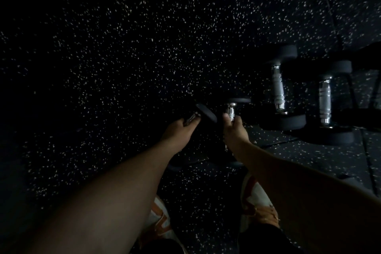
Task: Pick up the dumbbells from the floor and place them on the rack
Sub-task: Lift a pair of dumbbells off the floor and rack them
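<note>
The scene is dim. My left hand (179, 133) is closed around the handle of a black-headed dumbbell (206, 112) whose round end tilts up to the right. My right hand (235, 130) grips the chrome handle of a second dumbbell (232, 110), its far head lying flat above my fingers. Two more dumbbells lie on the floor to the right: one (278, 90) with a chrome handle and black round heads, and another (325, 101) further right. No rack is clearly visible.
Black rubber floor with white speckles (123, 68) fills the view. A dark frame or bench leg (354, 97) stands at the far right beside the dumbbells. My white and orange shoes (255, 198) are at the bottom.
</note>
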`<state>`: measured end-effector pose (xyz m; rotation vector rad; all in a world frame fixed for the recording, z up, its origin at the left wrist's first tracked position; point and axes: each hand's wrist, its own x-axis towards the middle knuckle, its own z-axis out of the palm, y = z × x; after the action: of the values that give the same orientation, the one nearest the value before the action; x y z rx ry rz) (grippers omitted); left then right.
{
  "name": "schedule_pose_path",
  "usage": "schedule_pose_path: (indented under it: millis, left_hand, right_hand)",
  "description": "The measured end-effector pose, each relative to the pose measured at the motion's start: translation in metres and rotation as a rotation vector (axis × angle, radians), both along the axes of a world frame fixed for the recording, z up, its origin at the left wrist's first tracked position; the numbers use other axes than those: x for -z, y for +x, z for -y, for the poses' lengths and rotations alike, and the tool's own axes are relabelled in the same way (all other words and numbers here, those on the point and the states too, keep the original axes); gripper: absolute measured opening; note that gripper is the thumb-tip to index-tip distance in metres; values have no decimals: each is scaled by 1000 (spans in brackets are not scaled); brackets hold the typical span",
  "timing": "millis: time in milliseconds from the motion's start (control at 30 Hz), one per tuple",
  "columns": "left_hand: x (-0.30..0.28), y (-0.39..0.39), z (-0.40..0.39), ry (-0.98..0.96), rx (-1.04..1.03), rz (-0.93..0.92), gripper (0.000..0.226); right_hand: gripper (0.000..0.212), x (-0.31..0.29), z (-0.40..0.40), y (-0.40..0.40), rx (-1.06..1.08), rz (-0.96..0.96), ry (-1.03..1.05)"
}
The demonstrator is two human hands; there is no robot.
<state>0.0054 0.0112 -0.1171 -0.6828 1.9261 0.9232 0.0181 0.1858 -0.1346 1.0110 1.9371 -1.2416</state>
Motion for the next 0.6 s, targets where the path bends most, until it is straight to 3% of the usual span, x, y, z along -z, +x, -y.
schedule_pose_path:
  millis: [133,267,600]
  left_hand:
    - [-21,16,1,-16,-220,-28,78]
    - [-66,26,-1,-3,-298,-89,75]
    - [-302,-4,-25,56,-469,-170,68]
  right_hand:
    - [29,-14,-5,2,-54,11,39]
    - [26,-68,-10,6,-98,-15,56]
    - [36,-329,-22,-30,-142,-80,-36]
